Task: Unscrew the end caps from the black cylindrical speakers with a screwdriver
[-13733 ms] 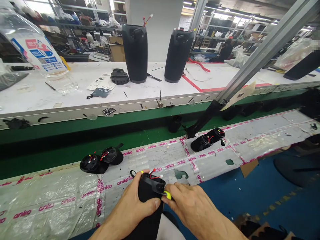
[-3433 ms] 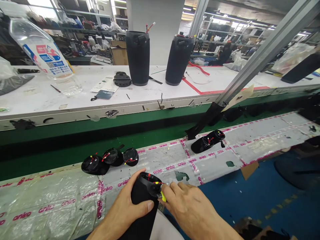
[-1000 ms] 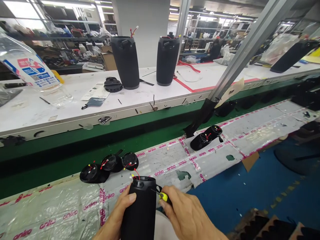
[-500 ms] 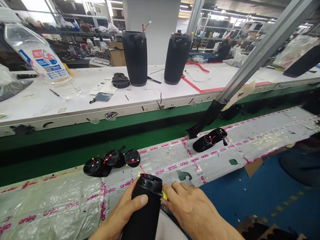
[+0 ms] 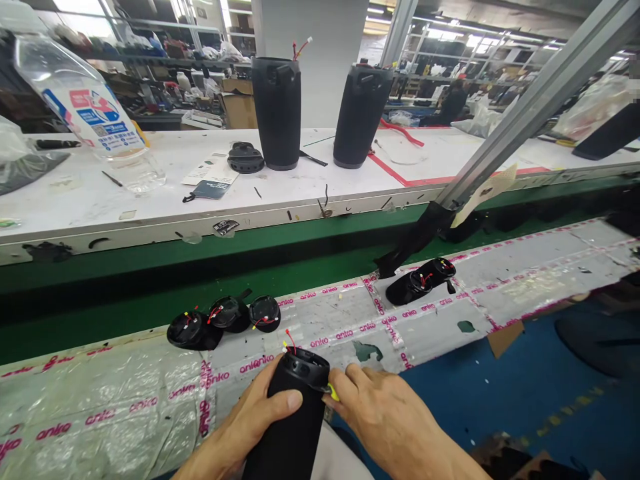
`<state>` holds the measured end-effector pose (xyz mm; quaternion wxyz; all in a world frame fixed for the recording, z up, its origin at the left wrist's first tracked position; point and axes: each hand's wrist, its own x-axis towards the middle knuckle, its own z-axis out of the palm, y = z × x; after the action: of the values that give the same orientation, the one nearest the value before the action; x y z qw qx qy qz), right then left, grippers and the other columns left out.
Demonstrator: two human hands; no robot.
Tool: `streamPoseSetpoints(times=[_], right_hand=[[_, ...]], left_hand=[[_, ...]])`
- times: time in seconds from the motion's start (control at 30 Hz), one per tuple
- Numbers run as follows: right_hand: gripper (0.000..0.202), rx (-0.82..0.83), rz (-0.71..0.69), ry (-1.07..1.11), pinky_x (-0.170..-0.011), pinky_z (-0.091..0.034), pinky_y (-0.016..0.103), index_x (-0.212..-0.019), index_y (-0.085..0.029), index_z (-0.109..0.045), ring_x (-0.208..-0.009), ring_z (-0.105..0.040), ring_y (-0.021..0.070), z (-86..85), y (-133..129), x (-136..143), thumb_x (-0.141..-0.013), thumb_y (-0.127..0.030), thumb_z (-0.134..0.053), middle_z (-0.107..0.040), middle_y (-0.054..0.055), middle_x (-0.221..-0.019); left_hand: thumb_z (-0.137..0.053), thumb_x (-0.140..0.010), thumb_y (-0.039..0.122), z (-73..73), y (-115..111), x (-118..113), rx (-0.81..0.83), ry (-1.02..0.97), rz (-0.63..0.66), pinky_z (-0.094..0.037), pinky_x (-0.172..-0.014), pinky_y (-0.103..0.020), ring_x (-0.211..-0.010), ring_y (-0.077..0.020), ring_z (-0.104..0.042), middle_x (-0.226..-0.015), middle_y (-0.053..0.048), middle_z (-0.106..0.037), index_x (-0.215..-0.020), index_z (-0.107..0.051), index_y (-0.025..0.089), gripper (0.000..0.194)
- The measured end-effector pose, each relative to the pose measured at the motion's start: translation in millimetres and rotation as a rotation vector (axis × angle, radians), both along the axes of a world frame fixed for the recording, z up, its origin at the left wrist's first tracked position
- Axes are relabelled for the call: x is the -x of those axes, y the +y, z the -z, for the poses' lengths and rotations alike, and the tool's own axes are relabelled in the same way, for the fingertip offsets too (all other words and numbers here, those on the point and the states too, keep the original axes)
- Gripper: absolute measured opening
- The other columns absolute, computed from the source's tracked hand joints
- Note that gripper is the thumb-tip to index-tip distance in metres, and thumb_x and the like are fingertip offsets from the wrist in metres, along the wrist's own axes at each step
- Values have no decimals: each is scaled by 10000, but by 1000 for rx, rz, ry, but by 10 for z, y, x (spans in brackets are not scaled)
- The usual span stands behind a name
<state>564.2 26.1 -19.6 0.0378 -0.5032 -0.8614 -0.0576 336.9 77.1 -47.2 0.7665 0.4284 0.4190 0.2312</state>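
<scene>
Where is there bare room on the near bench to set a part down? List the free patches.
Free: the plastic-covered bench left of the left hand, below the three round black parts; and the stretch between those parts and the lying black piece. Crowded: around the black speaker body, where the right hand holds a yellow-handled tool.

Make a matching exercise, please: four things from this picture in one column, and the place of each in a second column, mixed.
Things
1. black speaker body
2. clear plastic bottle
3. three round black caps
4. two upright black speakers

Places
A. far white bench, left end
B. taped plastic sheet, beside the green belt
C. far white bench, middle
D. in the left hand, right hand at its top rim

Pairs: 1-D, 2-A, 3-B, 4-C
</scene>
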Motion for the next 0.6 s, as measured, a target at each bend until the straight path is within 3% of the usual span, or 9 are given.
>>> streamPoseSetpoints(times=[0.27, 0.4, 0.5, 0.6], right_hand=[[245, 38, 6, -120, -404, -166, 399, -971, -254, -438, -426, -587, 209, -156, -85, -8, -882, -202, -660, -579, -28, -656], [304, 77, -14, -202, -413, -102, 399, -949, -251, -460, -397, -565, 209, -195, -103, 3, -749, -125, -651, -589, -15, -644], [347, 95, -2, -226, -409, -125, 392, -939, -249, -472, -405, -571, 213, -131, -97, -9, -685, -78, -636, -601, -11, -646], [287, 95, 36, -143, -420, -230, 383, -948, -250, -479, -471, -613, 220, 10, -87, -48, -791, -75, -643, -619, -14, -684]], left_hand=[[-759, -810, 576, -29, 0, -8, -143, 89, 75, -447, -1110, -524, -1297, -422, -593, -1402, -103, -679, -1396, -586, 251, 692], [-789, -792, 571, -26, -10, -28, -187, 209, 34, -403, -1165, -532, -1379, -431, -525, -1448, -85, -652, -1408, -586, 277, 713], [-823, -778, 526, -53, -34, -45, -261, 282, 36, -405, -1162, -570, -1348, -445, -552, -1416, -99, -673, -1418, -585, 274, 727], [-806, -804, 510, -81, -55, -10, -201, 335, -35, -299, -1237, -581, -1448, -442, -458, -1485, -86, -632, -1404, -623, 294, 663]])
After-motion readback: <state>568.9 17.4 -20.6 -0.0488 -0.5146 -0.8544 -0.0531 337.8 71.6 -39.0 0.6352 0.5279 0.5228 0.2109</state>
